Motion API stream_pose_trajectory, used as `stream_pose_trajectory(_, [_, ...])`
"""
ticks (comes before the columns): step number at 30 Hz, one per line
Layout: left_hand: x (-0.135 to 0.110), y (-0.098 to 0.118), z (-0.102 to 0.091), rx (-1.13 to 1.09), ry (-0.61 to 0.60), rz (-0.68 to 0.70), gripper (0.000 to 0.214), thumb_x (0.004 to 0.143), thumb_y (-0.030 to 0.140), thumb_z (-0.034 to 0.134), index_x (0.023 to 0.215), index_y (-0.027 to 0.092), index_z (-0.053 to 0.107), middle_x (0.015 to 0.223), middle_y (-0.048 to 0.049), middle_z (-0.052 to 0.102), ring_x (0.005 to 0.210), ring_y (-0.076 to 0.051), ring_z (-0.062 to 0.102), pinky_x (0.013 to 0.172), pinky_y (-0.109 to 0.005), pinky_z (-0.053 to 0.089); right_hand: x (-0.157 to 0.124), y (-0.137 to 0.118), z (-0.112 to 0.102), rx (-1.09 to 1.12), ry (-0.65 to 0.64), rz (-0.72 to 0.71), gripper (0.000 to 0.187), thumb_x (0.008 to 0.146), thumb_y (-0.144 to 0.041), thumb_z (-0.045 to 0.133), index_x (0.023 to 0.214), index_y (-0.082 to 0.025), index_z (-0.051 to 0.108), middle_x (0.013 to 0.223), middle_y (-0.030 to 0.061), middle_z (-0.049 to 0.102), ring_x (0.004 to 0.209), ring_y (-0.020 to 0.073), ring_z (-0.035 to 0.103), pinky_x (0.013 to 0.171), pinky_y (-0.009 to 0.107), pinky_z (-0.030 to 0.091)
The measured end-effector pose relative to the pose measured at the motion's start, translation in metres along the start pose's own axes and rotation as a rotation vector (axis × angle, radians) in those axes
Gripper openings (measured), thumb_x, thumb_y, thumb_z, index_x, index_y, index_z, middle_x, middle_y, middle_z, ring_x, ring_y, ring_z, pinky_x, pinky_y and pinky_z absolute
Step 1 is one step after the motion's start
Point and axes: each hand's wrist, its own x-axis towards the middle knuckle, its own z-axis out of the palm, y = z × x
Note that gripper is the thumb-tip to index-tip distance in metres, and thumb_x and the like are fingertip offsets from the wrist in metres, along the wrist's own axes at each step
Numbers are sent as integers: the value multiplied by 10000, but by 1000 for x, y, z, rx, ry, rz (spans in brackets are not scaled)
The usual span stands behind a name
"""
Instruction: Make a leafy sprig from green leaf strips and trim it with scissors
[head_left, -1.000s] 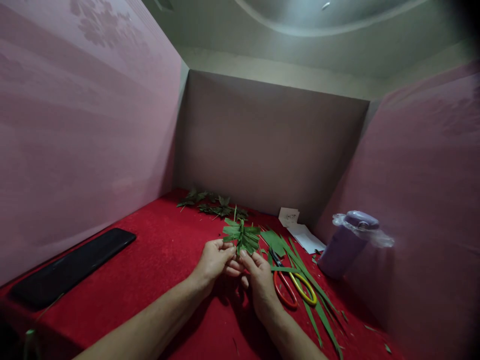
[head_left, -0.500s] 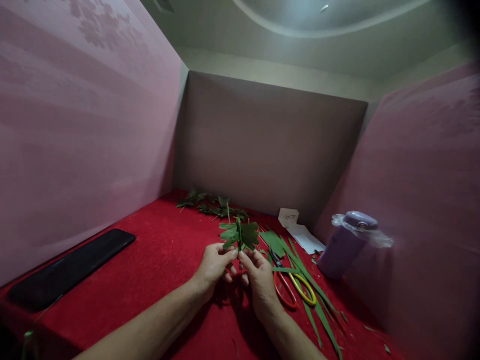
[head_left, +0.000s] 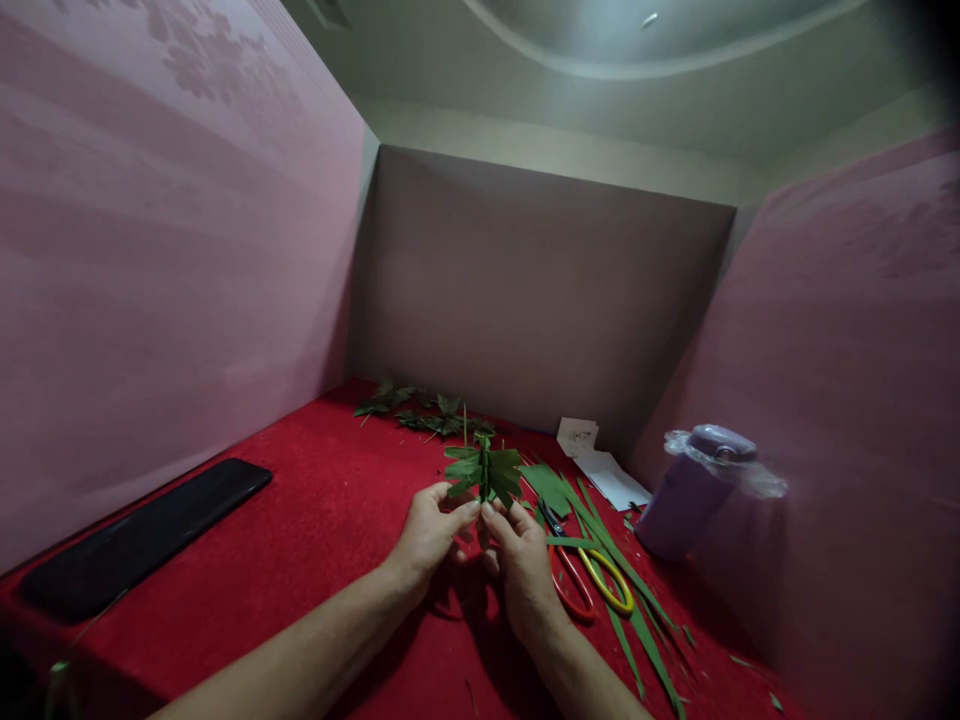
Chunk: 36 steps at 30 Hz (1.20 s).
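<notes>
Leaves (head_left: 487, 472) are being pinched by the left hand (head_left: 429, 535) and right hand (head_left: 526, 570) at the frame's lower centre.

Pink side walls (head_left: 187, 260) flank a dim grey-brown back panel (head_left: 540, 290) beneath a softly lit ceiling (head_left: 600, 110).

leaf piece (head_left: 484, 470): green | scissors (head_left: 555, 523): black, red, yellow | cloth (head_left: 315, 490): red
</notes>
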Motion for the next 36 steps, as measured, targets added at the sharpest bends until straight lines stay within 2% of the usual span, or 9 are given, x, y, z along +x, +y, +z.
stream_pose_trajectory(3, [2,8,-2,-45,84,38,393,527,300,771,829,119,597,730,-40,646,604,-130,584,449,-185,436,0,0,-1,-8,12,-4,218,646,-306,708,728,-175,555,526,-74,480,384,40,353,328,138,249])
stream_pose_trajectory(6, [6,15,-6,-87,171,73,363,566,343,753,819,131,601,758,-36,647,659,-120,584,520,-179,429,1,1,-2,-17,-13,-1,225,635,-300,706,666,-174,523,498,-79,460,363,36,317,314,142,229])
stream_pose_trajectory(8, [9,18,-9,-109,178,74,344,580,376,737,789,130,618,716,-27,645,618,-111,578,518,-181,415,1,1,-2,-19,-47,6,226,630,-292,703,640,-173,511,484,-80,454,357,36,314,317,146,236])
stream_pose_trajectory(13, [14,18,-14,-174,208,83,309,501,361,767,624,115,625,491,27,573,426,-73,481,430,-181,351,-3,1,0,-7,-126,5,220,655,-289,682,611,-164,506,455,-84,422,351,30,295,327,144,238])
stream_pose_trajectory(17, [14,18,-15,-210,228,70,280,495,330,763,603,115,619,468,32,566,402,-71,468,405,-181,345,-5,-2,1,7,-149,15,214,672,-310,683,657,-156,535,511,-65,466,376,31,336,331,134,257])
stream_pose_trajectory(24, [10,16,-12,-248,187,28,292,499,333,760,613,113,605,492,26,577,412,-68,473,420,-186,394,-4,-2,1,37,-170,86,278,682,-379,687,799,-145,592,716,14,590,521,82,496,346,137,341])
stream_pose_trajectory(31, [11,15,-13,-257,139,20,267,547,305,760,665,109,624,514,17,602,423,-68,499,400,-162,361,-3,-3,1,120,-127,107,228,630,-284,738,755,-145,608,642,-10,588,490,64,460,374,135,326])
stream_pose_trajectory(36, [6,14,-8,-287,21,18,292,567,298,763,760,110,652,714,-47,676,606,-121,599,579,-220,459,-2,-3,2,194,-89,113,234,600,-270,757,730,-164,593,624,-9,615,482,80,485,384,156,328])
